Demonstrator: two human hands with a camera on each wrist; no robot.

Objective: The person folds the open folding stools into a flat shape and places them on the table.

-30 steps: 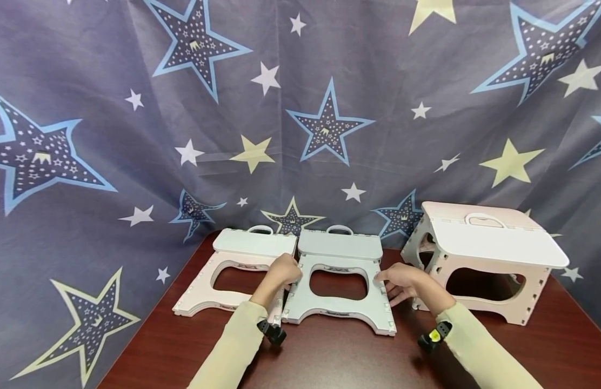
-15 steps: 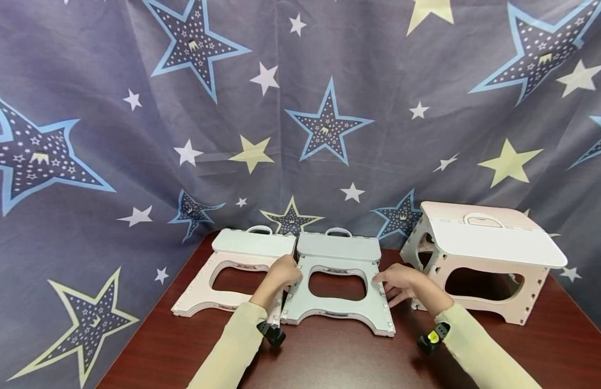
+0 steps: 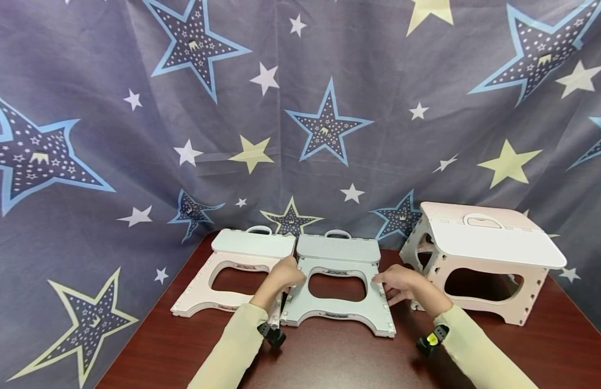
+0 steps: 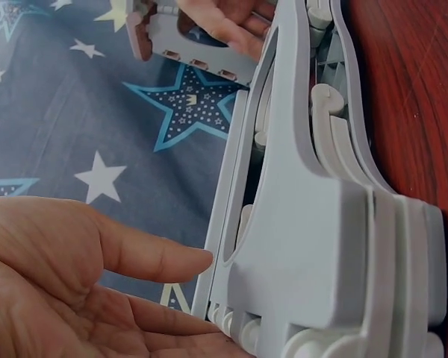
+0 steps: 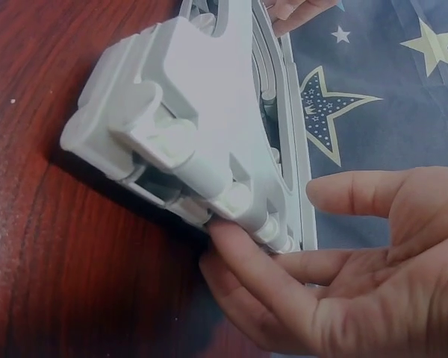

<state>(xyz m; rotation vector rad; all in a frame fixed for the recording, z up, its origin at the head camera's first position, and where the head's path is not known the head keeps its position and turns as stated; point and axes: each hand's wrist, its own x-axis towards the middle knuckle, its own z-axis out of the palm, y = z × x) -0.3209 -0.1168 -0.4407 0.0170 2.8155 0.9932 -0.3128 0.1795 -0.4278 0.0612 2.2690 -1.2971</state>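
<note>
A folded grey step stool (image 3: 336,310) lies flat on the table between my two hands. My left hand (image 3: 285,273) grips its left side, and in the left wrist view the thumb (image 4: 160,257) reaches over the top face while the fingers go in at the hinged edge. On the opposite side my right hand (image 3: 399,281) holds the stool, thumb on the upper face. The right wrist view has its fingers (image 5: 261,280) curled against the hinge knobs and under the edge. The stool's carry handle (image 3: 338,234) points toward the curtain.
Close on the left lies a folded pink stool with a white top (image 3: 254,243), partly behind my left hand. At the right stands an unfolded pink-and-white stool (image 3: 495,240). A star-patterned curtain (image 3: 300,178) hangs behind the dark red wooden table (image 3: 344,362).
</note>
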